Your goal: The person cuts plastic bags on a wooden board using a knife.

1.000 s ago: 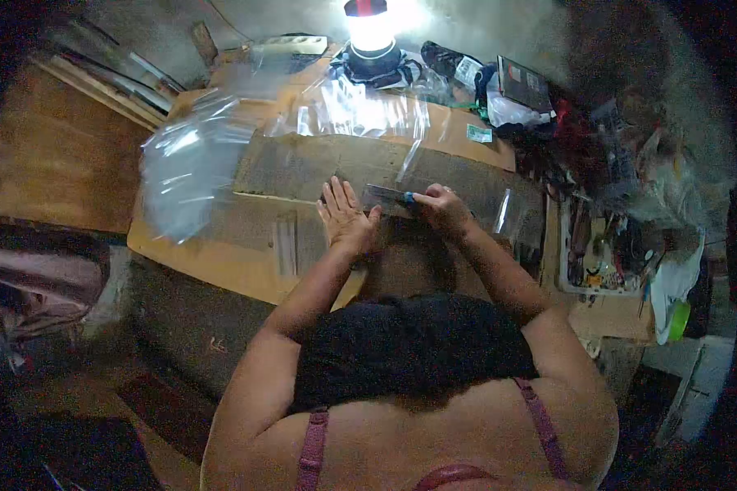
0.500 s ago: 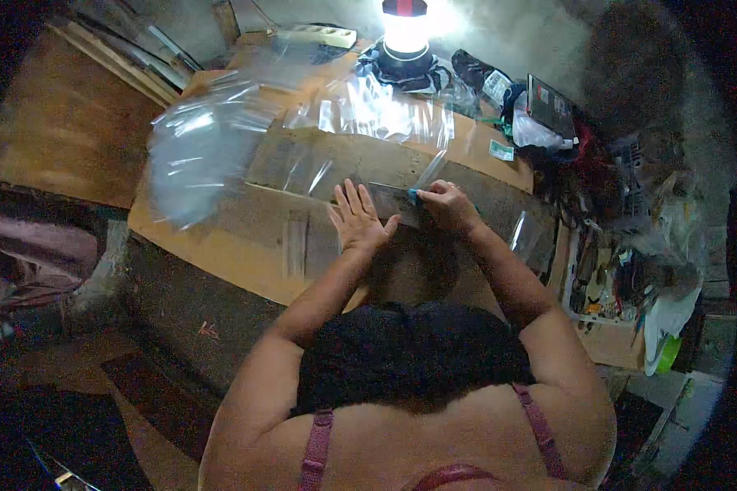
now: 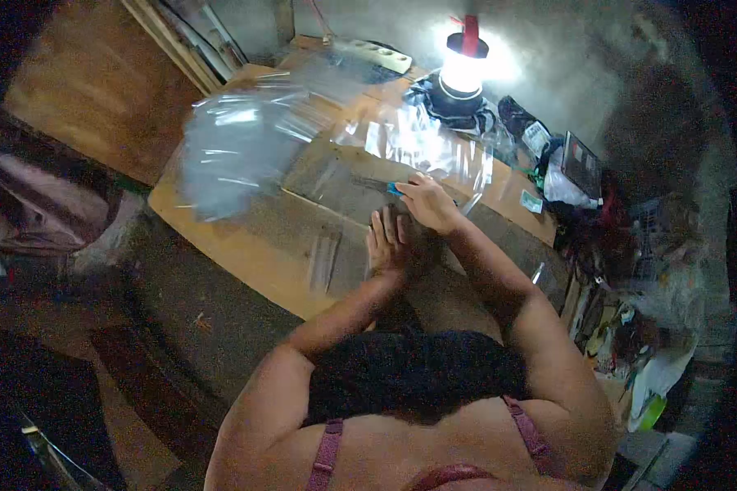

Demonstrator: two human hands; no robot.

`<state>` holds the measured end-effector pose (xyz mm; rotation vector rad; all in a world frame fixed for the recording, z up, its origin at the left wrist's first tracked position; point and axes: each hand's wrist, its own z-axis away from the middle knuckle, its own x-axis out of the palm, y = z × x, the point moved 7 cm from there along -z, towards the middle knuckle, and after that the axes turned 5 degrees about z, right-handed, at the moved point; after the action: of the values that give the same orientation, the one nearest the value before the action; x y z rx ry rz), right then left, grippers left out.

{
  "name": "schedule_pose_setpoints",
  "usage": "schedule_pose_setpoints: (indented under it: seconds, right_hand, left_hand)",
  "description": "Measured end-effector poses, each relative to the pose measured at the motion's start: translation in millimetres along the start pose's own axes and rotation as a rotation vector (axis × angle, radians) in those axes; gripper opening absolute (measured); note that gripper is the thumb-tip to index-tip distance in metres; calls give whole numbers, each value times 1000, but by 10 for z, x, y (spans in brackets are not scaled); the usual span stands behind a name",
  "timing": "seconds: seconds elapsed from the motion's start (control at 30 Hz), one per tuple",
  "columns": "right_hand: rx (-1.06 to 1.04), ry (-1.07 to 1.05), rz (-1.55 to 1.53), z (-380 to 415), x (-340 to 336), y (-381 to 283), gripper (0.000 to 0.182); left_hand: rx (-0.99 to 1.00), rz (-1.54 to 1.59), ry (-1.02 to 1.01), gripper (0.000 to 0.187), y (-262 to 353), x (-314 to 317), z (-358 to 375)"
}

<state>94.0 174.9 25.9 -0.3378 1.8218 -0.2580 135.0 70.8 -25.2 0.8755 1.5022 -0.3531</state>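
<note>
Head view: the left hand [image 3: 389, 241] lies flat, fingers together and extended, pressing down on a grey cardboard sheet [image 3: 336, 192] that covers the middle of the wooden surface [image 3: 237, 254]. The right hand [image 3: 427, 203] sits just beyond it, fingers curled around a small blue-tipped tool [image 3: 394, 189], probably a cutter, whose tip rests on the cardboard near a piece of clear plastic film [image 3: 418, 143].

Compared with half a second ago, the right hand has moved up the sheet, away from the body, and the left hand has dropped back so that it now sits below the right rather than beside it. The left fingers, earlier fanned out, are now closed together. That reads as a stroke carried along the sheet while the other hand holds it steady.

A crumpled heap of clear plastic [image 3: 237, 155] lies to the left, and a lit lantern [image 3: 461, 69] stands at the far edge. The view has also swung, so the lantern appears further right.
</note>
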Motion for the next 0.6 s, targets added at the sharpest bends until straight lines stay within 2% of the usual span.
schedule_pose_setpoints:
  seconds: [0.03,0.07,0.1,0.17,0.23,0.3,0.33,0.37,0.43,0.5,0.53,0.6]
  right_hand:
    - [-12,2,1,-120,-24,-86,20]
    - [57,-74,50,-231,10,-124,21]
    - [124,-149,100,-310,40,-129,22]
    - [111,-94,40,-386,142,-88,22]
    - [110,-114,44,-401,100,-159,22]
    - [54,-78,44,-321,56,-183,23]
    - [98,-89,35,-243,11,-180,24]
    - [147,-100,25,-168,-29,-151,25]
    - [82,-88,43,-38,-20,-61,25]
    - [91,-52,34,111,-25,-27,24]
    - [125,-66,0,210,-67,-10,24]
    - [131,-56,22,327,-162,2,24]
  left_hand:
    - [32,13,22,80,50,-182,-17]
    - [21,103,-102,77,89,-278,6]
    - [15,99,-92,77,97,-409,-19]
    - [46,-74,-386,78,107,-334,-20]
    - [20,-82,-335,76,-56,-25,-97]
    - [294,-110,52,53,13,-180,-83]
    - [292,-107,52,53,-44,-144,-103]
    - [335,39,-206,37,-76,57,-129]
    - [384,187,-464,24,16,107,-75]
    - [401,88,-163,12,180,-191,-87]
    - [409,94,-165,12,260,-180,-31]
    - [545,186,-35,12,481,-253,167]
